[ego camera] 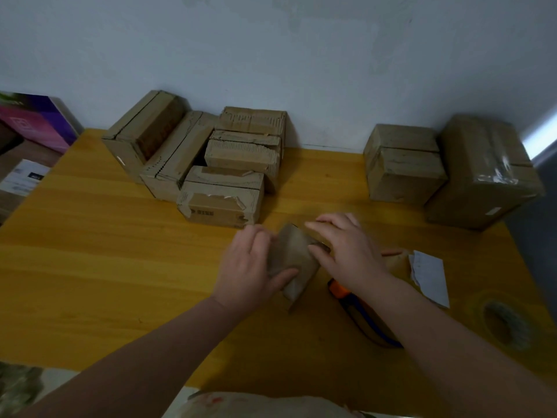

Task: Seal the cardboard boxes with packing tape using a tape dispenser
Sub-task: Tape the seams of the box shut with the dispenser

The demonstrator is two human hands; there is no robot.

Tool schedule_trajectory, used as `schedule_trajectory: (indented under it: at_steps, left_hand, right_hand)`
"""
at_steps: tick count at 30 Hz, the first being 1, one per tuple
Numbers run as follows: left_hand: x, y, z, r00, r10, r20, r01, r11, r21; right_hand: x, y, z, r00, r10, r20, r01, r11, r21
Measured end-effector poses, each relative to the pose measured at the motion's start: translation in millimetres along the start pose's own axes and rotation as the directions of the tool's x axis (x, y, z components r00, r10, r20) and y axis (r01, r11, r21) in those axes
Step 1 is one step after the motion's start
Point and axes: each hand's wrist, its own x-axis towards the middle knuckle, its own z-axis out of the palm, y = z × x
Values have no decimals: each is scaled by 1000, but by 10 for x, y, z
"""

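Both hands grip a small cardboard box [294, 260] above the yellow table [105, 267]. The left hand [250, 267] wraps its left face, with the thumb curled round the near lower corner. The right hand [346, 251] pinches the right side, fingers laid over the far edge and thumb pressed on the facing panel. Motion blur smears the box and the fingertips, so its flaps and any tape on it cannot be made out. It is held tilted, with one ridge turned up toward the camera. Its long axis seems to run from near to far, the far end highest.

Just right of this box and nearer the person lies the tape dispenser [358, 306]. Its orange head points toward the box, and its blue-edged body slants away to the near right, largely hidden under the right forearm. Farther right of the box are a white paper slip [429, 276] and a tape roll [506, 324], dim and hard to read.

Beyond the box to the left stands a cluster of cardboard boxes [223, 194] with torn tape. Beyond it to the right stand two taped boxes [404, 164], the outer one glossy. Far left of the box a purple carton [39, 122] is cut off by the frame edge.
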Motion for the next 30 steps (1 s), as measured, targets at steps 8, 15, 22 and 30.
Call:
schedule_trajectory:
  at_steps: [8, 15, 22, 30]
  left_hand:
    - [75, -180, 82, 888, -137, 438, 219, 965, -143]
    - [85, -177, 79, 900, -9, 435, -18, 998, 59]
    - [172, -181, 36, 860, -5, 511, -93, 982, 166]
    - [280, -173, -9, 763, -51, 645, -77, 983, 169]
  right_hand:
    - [17, -8, 19, 998, 41, 52, -42, 999, 14]
    - [-13, -50, -1, 995, 57, 81, -57, 998, 0]
    - [-22, -63, 4, 994, 62, 89, -63, 998, 8]
    - [-55, -64, 8, 994, 73, 81, -74, 997, 11]
